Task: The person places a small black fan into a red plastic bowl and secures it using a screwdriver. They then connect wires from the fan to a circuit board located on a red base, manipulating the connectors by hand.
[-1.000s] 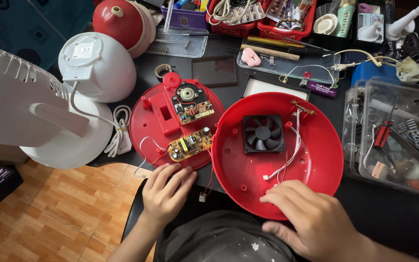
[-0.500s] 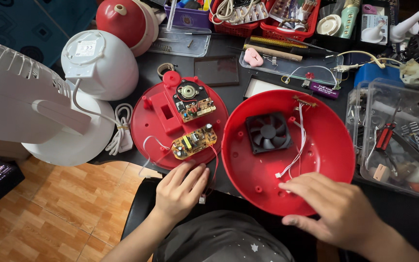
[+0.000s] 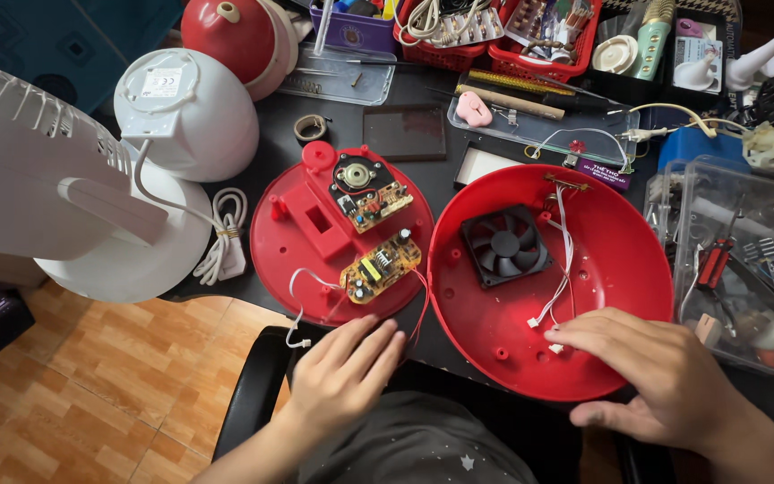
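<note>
The red bowl-shaped shell (image 3: 620,269) lies open side up at the bench's near edge, a square black fan (image 3: 505,245) fixed inside it and white wires (image 3: 559,269) running down its floor to small plugs. Just left of it, touching, the red round base (image 3: 315,260) lies flat, carrying two circuit boards (image 3: 378,269), with a loose white wire (image 3: 302,305) hanging off its near rim.

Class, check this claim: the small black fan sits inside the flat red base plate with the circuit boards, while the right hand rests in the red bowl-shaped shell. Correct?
Not quite. In the head view the black fan sits inside the red bowl-shaped shell, not the flat red base plate. The right hand does rest there.
</note>
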